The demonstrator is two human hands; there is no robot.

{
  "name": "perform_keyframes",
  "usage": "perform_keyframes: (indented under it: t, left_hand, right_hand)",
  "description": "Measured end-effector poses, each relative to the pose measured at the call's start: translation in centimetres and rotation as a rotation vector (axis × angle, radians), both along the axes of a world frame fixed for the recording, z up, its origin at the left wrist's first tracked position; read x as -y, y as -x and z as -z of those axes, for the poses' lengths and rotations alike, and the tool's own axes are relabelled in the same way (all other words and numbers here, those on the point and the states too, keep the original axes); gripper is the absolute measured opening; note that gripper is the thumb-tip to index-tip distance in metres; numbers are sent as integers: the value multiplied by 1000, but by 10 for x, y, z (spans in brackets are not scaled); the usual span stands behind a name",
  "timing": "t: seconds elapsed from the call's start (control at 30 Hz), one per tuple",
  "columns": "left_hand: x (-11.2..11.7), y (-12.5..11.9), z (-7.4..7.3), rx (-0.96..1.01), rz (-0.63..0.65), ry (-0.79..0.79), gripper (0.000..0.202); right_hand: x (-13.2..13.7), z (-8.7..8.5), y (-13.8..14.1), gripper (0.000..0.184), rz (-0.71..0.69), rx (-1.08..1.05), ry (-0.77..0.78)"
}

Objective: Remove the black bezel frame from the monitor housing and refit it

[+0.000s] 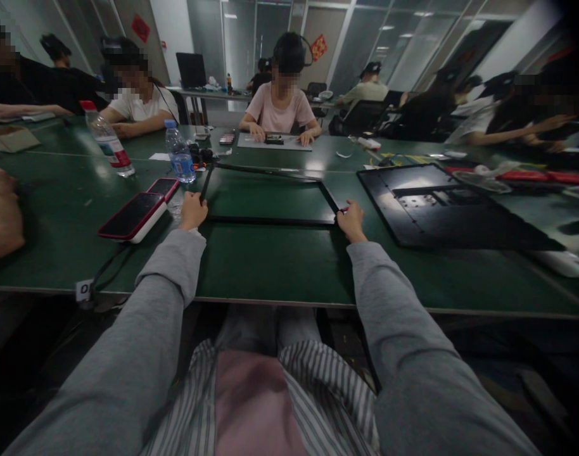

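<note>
A thin black rectangular frame point(270, 220) lies on the green table point(270, 266) in front of me. My left hand point(193, 211) is closed on the frame's near left corner. At the near right corner my right hand point(351, 220) is closed on it too. The frame's left side looks lifted a little off the table. Both my arms wear grey sleeves.
A black back panel point(441, 206) lies to the right. Two phones with red edges point(137, 215) and two water bottles point(179, 152) stand at the left. Several people sit round the table, one opposite me over a grey mat point(275, 142). Another person's hand point(2, 212) rests at far left.
</note>
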State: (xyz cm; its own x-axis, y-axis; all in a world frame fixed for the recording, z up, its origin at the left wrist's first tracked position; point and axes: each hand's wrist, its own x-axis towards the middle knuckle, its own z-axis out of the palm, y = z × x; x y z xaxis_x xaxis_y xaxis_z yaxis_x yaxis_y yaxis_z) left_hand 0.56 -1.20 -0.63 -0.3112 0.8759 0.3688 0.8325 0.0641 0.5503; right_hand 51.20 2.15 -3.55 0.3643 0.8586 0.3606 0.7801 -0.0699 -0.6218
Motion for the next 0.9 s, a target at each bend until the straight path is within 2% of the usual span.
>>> perform_keyframes:
  t: [0.13, 0.23, 0.4, 0.53, 0.67, 0.8, 0.9]
  left_hand:
    - [3, -5, -6, 29, 8, -327, 40]
    - [4, -6, -9, 43, -5, -430, 44]
    - [1, -6, -8, 149, -21, -189, 43]
    - [3, -8, -10, 124, -41, -159, 41]
    - [5, -7, -11, 94, -51, -136, 37]
    - [3, -3, -8, 29, -105, -50, 32]
    - [2, 0, -4, -44, -108, 2, 35]
  right_hand:
    - [-5, 3, -1, 37, 2, -107, -63]
    - [-8, 6, -3, 30, -49, -196, -108]
    - [-11, 9, -6, 23, -41, -174, -94]
    - [-11, 8, -7, 23, -22, -161, -84]
    - [-11, 6, -6, 26, -12, -59, 3]
    - [-13, 7, -6, 29, -4, 81, 62]
    - [-14, 9, -7, 33, -13, 102, 59]
